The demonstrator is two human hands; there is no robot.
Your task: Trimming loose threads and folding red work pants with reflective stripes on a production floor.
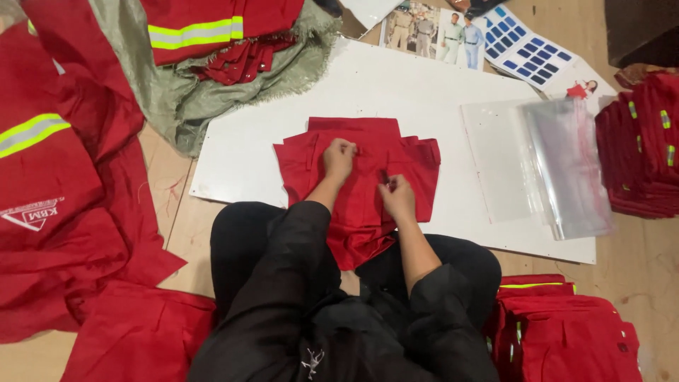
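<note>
Nearest: black-sleeved arms and black-trousered knees at bottom centre, seated on the floor. Folded red stack (pixel 566 332) with a yellow reflective edge just right of the knees; loose red cloth (pixel 134 332) to the left.

Next out: red garment (pixel 361 180) lying partly folded on the white board (pixel 254 155), lower end trailing off the board edge onto the lap. Left hand (pixel 339 158) curled into a near-closed fist, pinching fabric at the upper middle of the garment. Right hand (pixel 396 196) also curled tight, fingertips pinched on a fold just below and right of the left. Both closed on cloth, no other thing held; exact grip on the underside not visible.

Right of the garment: clear plastic bags (pixel 559 166) lying flat on the board, apart from the hands. Beyond them, at the right edge, a pile of folded red garments (pixel 640 148) with small reflective patches.

Left side: heap of red workwear (pixel 49 163) with a reflective band, spread over the floor. Far left top: greenish sack (pixel 191 92) holding more red pieces. Far top: printed photo sheet (pixel 431 28) and blue colour-swatch card (pixel 527 49).

Risks, as judged: hanging lower end likely to drag the fold askew if pulled unevenly, since it sits off the board. Pinch points close together, so outer flaps free to slip open. Slick bags near enough to be swept aside by a wide elbow move.
</note>
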